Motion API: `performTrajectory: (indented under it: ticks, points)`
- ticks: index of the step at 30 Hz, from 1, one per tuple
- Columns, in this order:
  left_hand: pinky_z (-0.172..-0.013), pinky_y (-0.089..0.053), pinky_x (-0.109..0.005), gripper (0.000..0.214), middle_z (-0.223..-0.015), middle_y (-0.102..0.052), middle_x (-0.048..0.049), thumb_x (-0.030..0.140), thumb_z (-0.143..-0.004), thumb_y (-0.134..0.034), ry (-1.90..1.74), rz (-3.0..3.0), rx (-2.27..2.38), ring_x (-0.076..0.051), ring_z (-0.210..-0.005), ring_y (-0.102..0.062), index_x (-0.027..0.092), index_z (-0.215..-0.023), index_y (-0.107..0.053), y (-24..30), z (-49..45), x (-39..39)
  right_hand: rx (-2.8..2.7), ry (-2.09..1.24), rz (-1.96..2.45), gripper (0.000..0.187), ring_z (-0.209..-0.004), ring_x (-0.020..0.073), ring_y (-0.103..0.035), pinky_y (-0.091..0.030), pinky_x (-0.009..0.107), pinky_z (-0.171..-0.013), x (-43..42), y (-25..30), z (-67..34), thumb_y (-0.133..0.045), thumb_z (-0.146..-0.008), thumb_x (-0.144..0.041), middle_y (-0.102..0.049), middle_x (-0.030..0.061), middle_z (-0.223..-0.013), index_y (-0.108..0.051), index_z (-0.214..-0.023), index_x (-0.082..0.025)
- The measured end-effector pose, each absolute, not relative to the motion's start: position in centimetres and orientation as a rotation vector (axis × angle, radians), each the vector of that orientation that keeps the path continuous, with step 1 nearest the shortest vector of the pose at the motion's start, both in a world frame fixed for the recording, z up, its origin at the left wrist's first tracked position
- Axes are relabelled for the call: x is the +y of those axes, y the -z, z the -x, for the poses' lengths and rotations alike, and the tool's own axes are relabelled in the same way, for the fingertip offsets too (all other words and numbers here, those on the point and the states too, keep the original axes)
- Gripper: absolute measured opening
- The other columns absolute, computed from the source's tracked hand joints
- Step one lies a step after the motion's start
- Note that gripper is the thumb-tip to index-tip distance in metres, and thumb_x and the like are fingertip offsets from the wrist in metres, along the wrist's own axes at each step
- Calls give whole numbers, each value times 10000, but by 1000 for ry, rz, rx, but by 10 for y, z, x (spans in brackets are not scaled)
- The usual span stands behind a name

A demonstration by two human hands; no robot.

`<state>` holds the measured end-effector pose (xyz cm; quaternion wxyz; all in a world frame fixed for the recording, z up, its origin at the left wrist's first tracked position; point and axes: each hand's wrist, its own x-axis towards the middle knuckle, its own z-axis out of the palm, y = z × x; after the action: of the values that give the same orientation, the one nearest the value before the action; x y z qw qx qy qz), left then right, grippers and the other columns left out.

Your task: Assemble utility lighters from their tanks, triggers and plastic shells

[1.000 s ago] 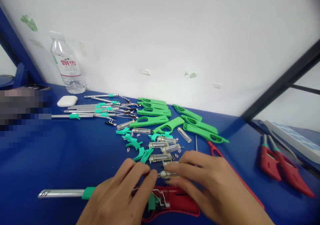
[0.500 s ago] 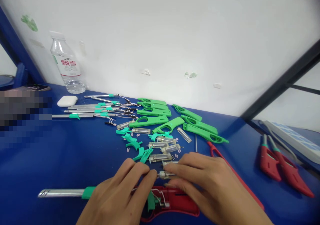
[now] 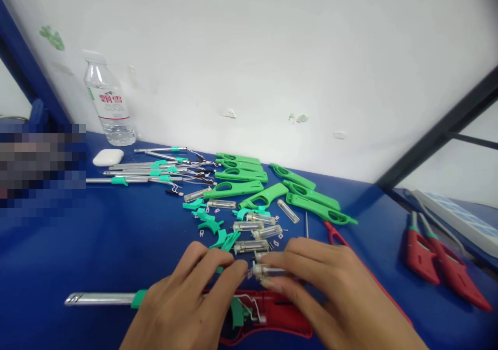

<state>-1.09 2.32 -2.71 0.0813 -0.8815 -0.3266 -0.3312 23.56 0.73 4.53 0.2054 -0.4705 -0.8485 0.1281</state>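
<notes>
Both hands meet low in the middle over a red lighter shell (image 3: 272,316) with a long metal tube (image 3: 99,299) and a green collar. My right hand (image 3: 330,293) pinches a small clear fuel cartridge (image 3: 266,271) between thumb and fingers. The fingertips of my left hand (image 3: 187,303) close on the cartridge's left end, where a thin metal tip shows. A white wire and a green trigger piece (image 3: 236,313) sit inside the open shell below.
Green handle shells (image 3: 249,176) lie behind, with several clear cartridges (image 3: 252,231), teal clips (image 3: 208,223) and metal tubes (image 3: 148,171). A water bottle (image 3: 110,106) and white case (image 3: 108,156) stand far left. Red lighters (image 3: 439,259) rest at right. A white wall rises behind.
The hands and cartridge have stayed almost in place; my right fingers shifted slightly along the cartridge. The view drifted a little.
</notes>
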Motion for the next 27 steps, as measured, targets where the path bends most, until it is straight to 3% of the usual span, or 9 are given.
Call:
performTrajectory:
  ticks: [8,19,27]
  points:
    - [-778,-597,-315,312,-1088,-695,-50,75,-1048,-484,1017,2715,-1042,-223,-956,-586,206,-1273,-655,27,10,23,-2336,-354,1290,134,-808,158,-729,-499,248,-686,7,-44,-235,-614,-1066,-254,-769,-31,-926,-747,-1072,-273]
    - [-762,-591,-327,252,-1086,-705,-50,136,-1082,-473,1029,2706,-993,-223,-935,-606,196,-1261,-639,23,8,23,-2402,-280,1246,96,-752,160,-708,-471,257,-655,10,-41,-238,-701,-1031,-280,-793,-46,-899,-741,-1117,-272]
    - [-742,-591,-309,296,-1113,-715,-71,163,-1086,-455,986,2685,-995,-224,-948,-648,193,-1319,-635,27,9,23,-2442,-264,1280,82,-746,162,-671,-450,268,-649,9,-40,-238,-668,-1047,-279,-757,-42,-863,-732,-1099,-284]
